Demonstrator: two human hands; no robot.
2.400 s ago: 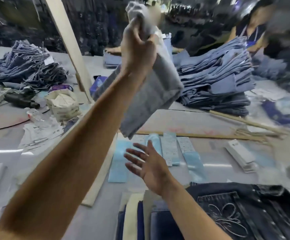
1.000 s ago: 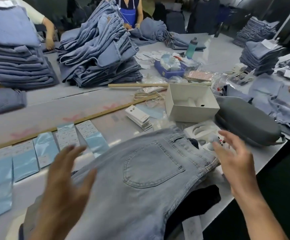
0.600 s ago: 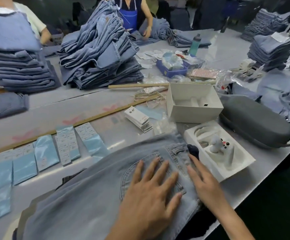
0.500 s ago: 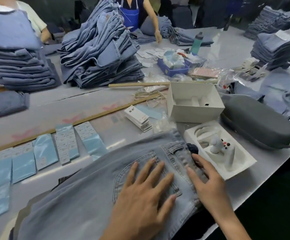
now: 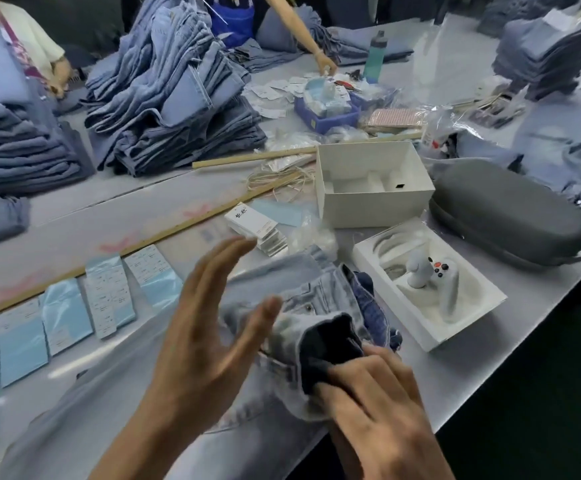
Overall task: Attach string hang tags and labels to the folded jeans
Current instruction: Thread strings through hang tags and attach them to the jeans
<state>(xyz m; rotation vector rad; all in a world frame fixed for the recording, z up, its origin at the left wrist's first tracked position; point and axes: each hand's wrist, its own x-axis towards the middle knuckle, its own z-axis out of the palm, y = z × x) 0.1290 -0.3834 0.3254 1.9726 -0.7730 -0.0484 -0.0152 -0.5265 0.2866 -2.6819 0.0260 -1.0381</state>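
Nearest the tabletop edge, light jeans lie flat, their waistband folded back where the right hand pinches it with curled fingers. Over the jeans the left hand hovers, fingers spread and holding nothing. Just beyond the jeans sit a white tray with a controller, a stack of hang tags and blue labels. Farther behind them stand an open white box, loose strings, a grey case and denim stacks.

stack of white hang tags with two dark printed characters on top, too blurred to read, blue-and-white label cards with illegibly small print
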